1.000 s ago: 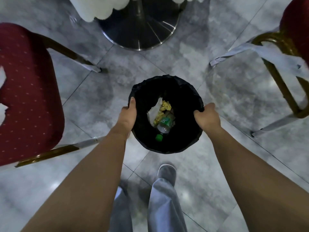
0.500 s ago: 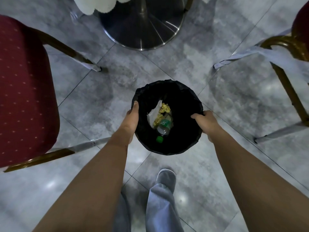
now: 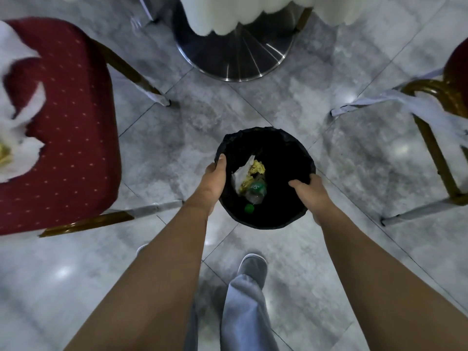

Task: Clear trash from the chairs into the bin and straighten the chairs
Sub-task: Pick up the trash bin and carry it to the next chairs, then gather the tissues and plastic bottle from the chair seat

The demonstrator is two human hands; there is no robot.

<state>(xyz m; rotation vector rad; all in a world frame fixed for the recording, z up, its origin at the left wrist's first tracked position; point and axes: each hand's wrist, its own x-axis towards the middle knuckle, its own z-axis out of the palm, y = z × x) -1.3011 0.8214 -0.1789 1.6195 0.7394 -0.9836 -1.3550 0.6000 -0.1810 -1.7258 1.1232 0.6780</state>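
Bin [image 3: 266,138]: black, bag-lined, centre of frame, over grey tiled floor [image 3: 177,138]; whether it rests on the floor or is lifted cannot be told.
Bin contents: white paper [image 3: 240,173], yellow crumpled wrapper [image 3: 257,168], green-labelled bottle [image 3: 257,190], green cap [image 3: 249,208].
Left hand [image 3: 211,179]: grips the bin's left rim, thumb over the edge.
Right hand [image 3: 312,191]: grips the right rim, fingers curled over the liner.
Left chair [image 3: 71,127]: red dotted seat, left of frame, well apart from the bin. White tissue [image 3: 15,117] and a yellowish scrap [image 3: 4,154] lie on it, uncleared.
Right chair [image 3: 450,102]: gold frame, right edge, pale strip [image 3: 395,100] draped over it.
Table base [image 3: 235,59]: polished metal, top centre, white cloth [image 3: 248,13] above.
Risks, judged: liner may slip off the rim under the grip; bin tilted in carrying could spill bottle and cap; a bin set down far from the left chair means tissue dropped on the floor; chair legs sit close to the person's feet, a trip hazard.
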